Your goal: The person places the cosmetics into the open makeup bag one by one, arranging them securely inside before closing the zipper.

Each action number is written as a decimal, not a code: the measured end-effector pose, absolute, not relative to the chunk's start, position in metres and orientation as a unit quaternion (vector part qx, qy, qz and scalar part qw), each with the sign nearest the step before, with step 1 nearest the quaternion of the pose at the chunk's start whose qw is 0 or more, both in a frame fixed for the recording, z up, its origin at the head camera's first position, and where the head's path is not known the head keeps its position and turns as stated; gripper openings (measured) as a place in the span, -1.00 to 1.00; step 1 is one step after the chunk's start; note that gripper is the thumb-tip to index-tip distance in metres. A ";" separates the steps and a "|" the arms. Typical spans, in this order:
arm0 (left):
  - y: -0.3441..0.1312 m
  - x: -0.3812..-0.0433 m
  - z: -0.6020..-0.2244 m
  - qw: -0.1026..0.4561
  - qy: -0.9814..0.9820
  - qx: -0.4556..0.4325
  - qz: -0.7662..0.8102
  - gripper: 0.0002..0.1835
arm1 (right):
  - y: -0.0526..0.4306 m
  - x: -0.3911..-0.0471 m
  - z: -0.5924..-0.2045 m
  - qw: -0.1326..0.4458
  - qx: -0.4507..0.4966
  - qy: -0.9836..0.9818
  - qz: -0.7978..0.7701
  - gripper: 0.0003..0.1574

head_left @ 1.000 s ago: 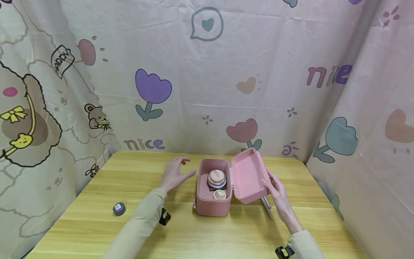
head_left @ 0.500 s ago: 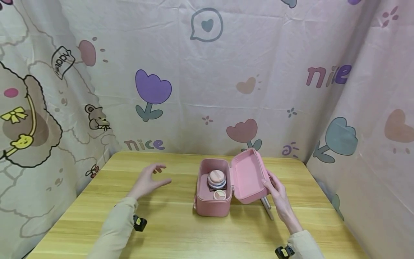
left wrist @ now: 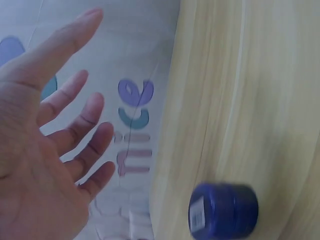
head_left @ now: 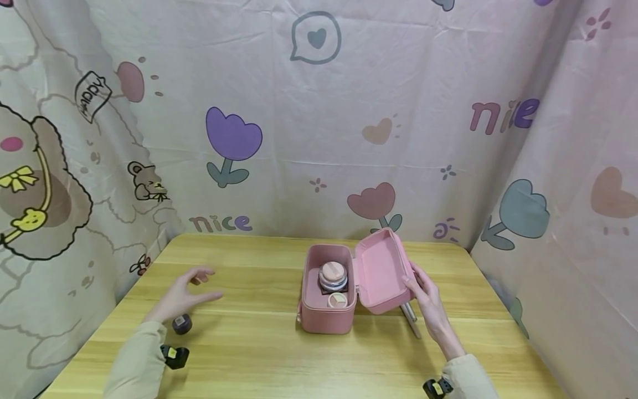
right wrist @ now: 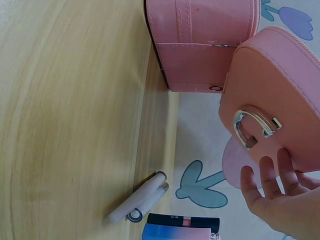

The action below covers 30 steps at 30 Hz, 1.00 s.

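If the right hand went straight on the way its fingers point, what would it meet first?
The open pink lid: the right hand holds its edge, so contact is immediate. What lies next along that line is unclear, as depth is hard to judge.

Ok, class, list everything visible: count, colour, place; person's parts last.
Vanity case: one, pink, centre
Compact stack: one, pinkish, in case
Round palette: one, pale, in case
Jar: one, purple, left
Slim tubes: two, silvery, right
Tube: one, black, by slim tubes
Item: one, blue-pink, by black tube
Table: one, yellow, beneath
Printed cloth: uncounted, whitish, behind
Sleeves: two, beige, foreground
Wrist cameras: two, black, by sleeves
Left hand: one, near jar
Right hand: one, holding lid
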<state>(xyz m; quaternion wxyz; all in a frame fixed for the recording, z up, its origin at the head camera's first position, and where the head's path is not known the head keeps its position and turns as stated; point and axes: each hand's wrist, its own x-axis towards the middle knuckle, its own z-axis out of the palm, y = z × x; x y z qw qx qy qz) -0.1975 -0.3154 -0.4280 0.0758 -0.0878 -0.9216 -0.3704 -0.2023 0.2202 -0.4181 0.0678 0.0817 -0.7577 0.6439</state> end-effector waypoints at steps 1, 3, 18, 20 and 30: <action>-0.319 -0.196 -0.429 0.072 -0.922 -0.087 -0.369 -0.37 | 0.220 -0.202 -0.418 0.068 0.082 -0.758 0.644 -0.29; -0.326 -0.193 -0.429 0.062 -0.926 -0.087 -0.363 -0.37 | 0.220 -0.202 -0.418 0.069 0.082 -0.759 0.643 -0.29; -0.375 -0.177 -0.440 -0.120 -0.911 -0.082 -0.386 -0.18 | 0.220 -0.203 -0.421 0.069 0.084 -0.755 0.647 -0.29; -0.378 -0.176 -0.443 -0.128 -0.906 -0.089 -0.395 -0.19 | 0.220 -0.203 -0.421 0.067 0.083 -0.755 0.647 -0.28; -0.386 -0.177 -0.457 -0.142 -0.879 -0.116 -0.441 -0.26 | 0.220 -0.203 -0.419 0.067 0.081 -0.756 0.646 -0.28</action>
